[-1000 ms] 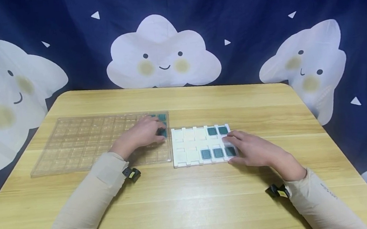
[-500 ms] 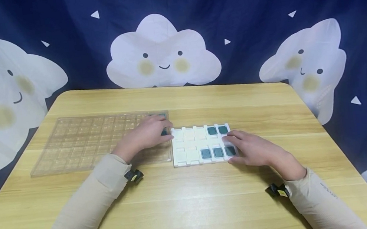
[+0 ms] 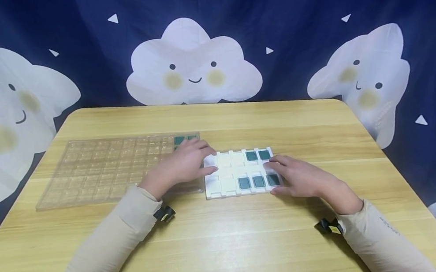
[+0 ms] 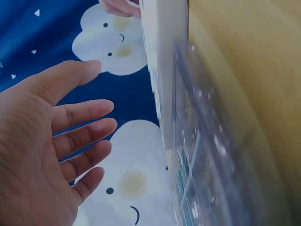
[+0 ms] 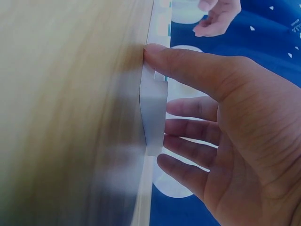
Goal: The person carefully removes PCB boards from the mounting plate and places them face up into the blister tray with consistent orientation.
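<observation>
My left hand hovers over the left end of a white slotted tray, thumb and fingers spread. Nothing shows between them in the left wrist view. Several small green square chips sit in the tray's right-hand slots, two in the far row and three in the near row. At the tray's right end, my right hand holds it: the thumb lies along the near edge and the fingertips touch the end. Left of it lies a clear plastic compartment tray, with green chips in its far right corner, partly hidden by my left hand.
Both trays lie nearly end to end on a wooden table. Behind the table hangs a dark blue curtain with smiling clouds.
My left hand has moved right, from the chips in the clear tray to above the white tray's left end, uncovering chips at the corner. The right hand stays in place.
</observation>
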Action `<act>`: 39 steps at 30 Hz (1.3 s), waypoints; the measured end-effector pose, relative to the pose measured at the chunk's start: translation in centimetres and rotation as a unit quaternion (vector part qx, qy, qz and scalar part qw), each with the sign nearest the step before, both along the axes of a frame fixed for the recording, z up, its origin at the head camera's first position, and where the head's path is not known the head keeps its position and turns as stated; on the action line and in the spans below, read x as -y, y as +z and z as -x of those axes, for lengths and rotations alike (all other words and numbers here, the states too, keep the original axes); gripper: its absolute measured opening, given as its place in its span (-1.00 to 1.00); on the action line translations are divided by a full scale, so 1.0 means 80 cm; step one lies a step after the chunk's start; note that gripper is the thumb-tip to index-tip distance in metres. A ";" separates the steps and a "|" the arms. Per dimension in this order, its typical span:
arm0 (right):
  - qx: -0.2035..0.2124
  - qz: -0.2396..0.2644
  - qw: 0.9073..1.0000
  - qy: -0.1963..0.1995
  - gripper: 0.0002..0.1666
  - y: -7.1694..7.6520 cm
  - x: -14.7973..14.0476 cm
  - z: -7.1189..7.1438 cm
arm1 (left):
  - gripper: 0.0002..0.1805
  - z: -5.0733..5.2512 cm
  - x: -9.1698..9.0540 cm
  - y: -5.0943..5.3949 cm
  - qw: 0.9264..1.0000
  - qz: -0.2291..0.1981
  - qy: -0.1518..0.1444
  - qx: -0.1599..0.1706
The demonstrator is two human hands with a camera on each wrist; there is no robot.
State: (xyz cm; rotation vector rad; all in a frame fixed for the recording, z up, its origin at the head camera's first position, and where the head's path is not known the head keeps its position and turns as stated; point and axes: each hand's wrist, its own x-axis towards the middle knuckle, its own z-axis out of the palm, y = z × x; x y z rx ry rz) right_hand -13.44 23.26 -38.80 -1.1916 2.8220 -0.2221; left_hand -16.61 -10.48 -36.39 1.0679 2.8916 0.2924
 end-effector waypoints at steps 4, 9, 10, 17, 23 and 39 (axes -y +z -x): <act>0.002 -0.001 1.000 -0.001 -0.15 -0.001 0.000 0.000 | -0.44 -0.005 -0.007 -0.001 1.000 0.009 -0.009 -0.001; -0.002 -0.003 1.000 0.000 -0.15 -0.002 0.000 0.001 | -0.44 -0.009 -0.016 -0.001 0.999 0.015 -0.032 -0.008; -0.003 -0.002 1.000 0.000 -0.16 -0.001 0.000 0.001 | -0.44 -0.010 -0.018 -0.001 0.999 0.015 -0.036 -0.009; -0.010 -0.003 1.000 0.001 -0.16 0.000 0.001 0.000 | -0.46 -0.013 -0.034 0.000 0.998 0.020 -0.065 -0.019; -0.018 -0.017 1.000 0.003 -0.16 0.002 0.003 -0.002 | -0.46 -0.015 -0.048 0.000 0.996 0.015 -0.082 -0.026; -0.026 -0.024 0.999 0.009 -0.15 0.003 0.007 0.001 | -0.45 -0.022 -0.075 0.000 0.995 0.028 -0.092 -0.001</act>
